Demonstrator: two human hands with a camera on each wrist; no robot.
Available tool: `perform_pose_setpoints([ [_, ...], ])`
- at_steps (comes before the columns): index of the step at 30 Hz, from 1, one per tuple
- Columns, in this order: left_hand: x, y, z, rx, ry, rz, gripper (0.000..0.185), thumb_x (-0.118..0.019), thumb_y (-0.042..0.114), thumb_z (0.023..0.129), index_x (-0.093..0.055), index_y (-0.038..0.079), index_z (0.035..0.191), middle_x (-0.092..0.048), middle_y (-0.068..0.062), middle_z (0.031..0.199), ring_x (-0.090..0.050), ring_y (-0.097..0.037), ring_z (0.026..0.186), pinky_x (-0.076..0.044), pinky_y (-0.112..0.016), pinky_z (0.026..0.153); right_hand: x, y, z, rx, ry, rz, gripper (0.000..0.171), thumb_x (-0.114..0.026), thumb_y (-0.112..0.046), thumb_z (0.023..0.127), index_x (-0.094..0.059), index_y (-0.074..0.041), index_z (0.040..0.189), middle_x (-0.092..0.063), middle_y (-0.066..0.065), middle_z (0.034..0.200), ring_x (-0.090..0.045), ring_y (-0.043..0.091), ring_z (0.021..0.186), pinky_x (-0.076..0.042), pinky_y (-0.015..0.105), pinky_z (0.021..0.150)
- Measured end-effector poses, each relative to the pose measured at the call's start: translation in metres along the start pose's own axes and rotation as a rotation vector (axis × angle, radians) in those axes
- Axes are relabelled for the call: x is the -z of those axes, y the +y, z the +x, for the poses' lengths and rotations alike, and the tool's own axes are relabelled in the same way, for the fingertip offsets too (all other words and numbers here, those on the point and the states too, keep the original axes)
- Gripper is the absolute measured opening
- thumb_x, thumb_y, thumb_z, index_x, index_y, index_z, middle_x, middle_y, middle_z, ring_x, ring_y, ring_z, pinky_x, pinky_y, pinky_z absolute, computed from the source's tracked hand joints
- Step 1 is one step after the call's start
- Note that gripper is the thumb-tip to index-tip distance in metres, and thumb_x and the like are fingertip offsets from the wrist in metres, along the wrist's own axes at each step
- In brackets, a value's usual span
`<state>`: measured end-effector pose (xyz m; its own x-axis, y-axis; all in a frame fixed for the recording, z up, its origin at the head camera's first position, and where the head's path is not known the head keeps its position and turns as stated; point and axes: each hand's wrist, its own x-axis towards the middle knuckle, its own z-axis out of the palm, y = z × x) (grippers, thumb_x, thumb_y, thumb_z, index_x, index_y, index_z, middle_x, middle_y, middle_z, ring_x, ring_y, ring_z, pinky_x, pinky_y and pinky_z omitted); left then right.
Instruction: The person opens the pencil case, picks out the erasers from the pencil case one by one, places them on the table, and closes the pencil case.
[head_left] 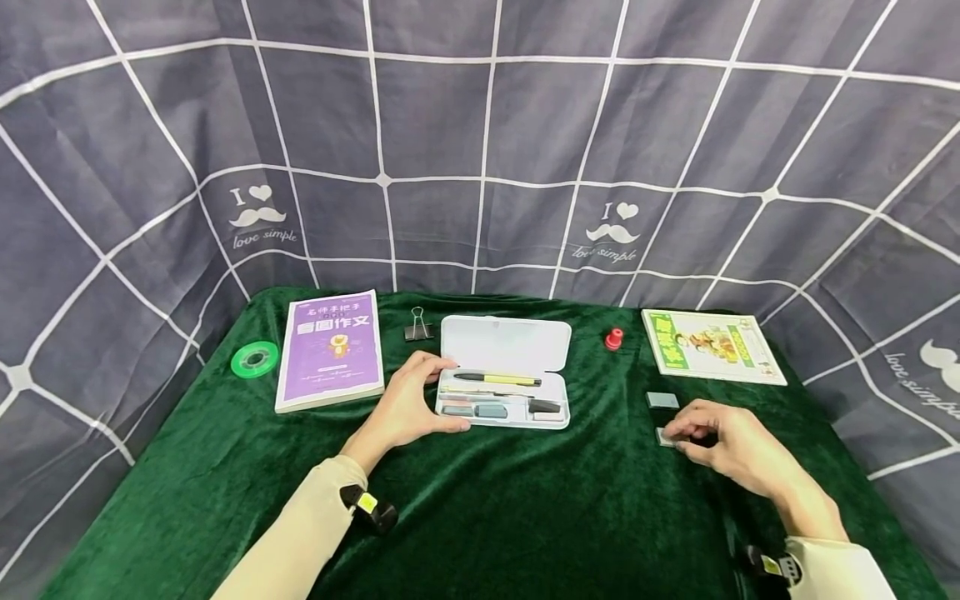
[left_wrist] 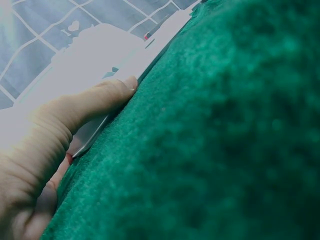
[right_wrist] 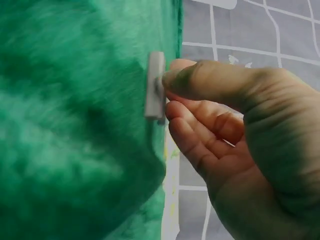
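A white pencil case (head_left: 504, 423) lies with its lid tipped back on the green cloth. Inside are a yellow-and-black pen (head_left: 498, 379), a black-capped marker (head_left: 544, 407) and several slim items. My left hand (head_left: 408, 404) grips the case's left end, thumb along the front edge and fingers behind; in the left wrist view the thumb (left_wrist: 105, 97) presses on its rim. Off to the right, my right hand (head_left: 738, 446) pinches a small grey-white block (right_wrist: 155, 87) at its fingertips, low over the cloth. A similar grey block (head_left: 663, 401) lies just beyond it.
A purple book (head_left: 330, 350) and a green tape roll (head_left: 255, 359) lie at the left. A black binder clip (head_left: 418, 332) stands behind the left hand. Toward the back right are a small red object (head_left: 614, 338) and a green-and-white booklet (head_left: 712, 346). A grey gridded curtain surrounds the table.
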<state>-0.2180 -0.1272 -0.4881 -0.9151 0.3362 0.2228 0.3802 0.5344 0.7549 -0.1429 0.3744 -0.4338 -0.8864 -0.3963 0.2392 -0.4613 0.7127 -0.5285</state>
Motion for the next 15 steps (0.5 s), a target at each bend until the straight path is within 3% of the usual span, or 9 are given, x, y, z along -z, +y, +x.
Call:
perform_pose_setpoints([
  [6, 0.0, -0.002, -0.001, 0.007, 0.001, 0.014, 0.092, -0.11, 0.038, 0.069, -0.068, 0.013, 0.146, -0.06, -0.003, 0.137, -0.067, -0.028, 0.13, -0.057, -0.047, 0.116, 0.0, -0.024, 0.029, 0.004, 0.056, 0.02, 0.037, -0.091, 0.002, 0.089, -0.083, -0.021, 0.117, -0.08, -0.005, 0.109, -0.073, 0.008, 0.092, -0.06, 0.02, 0.081],
  [15, 0.0, 0.0, 0.0, -0.003, 0.0, 0.002, 0.092, -0.11, 0.037, 0.068, -0.068, 0.013, 0.146, -0.06, -0.004, 0.137, -0.067, -0.027, 0.13, -0.057, -0.046, 0.115, -0.031, -0.068, 0.088, 0.133, 0.047, 0.217, 0.036, -0.089, 0.006, 0.091, -0.081, -0.017, 0.118, -0.079, -0.002, 0.112, -0.077, 0.015, 0.095, -0.065, 0.027, 0.088],
])
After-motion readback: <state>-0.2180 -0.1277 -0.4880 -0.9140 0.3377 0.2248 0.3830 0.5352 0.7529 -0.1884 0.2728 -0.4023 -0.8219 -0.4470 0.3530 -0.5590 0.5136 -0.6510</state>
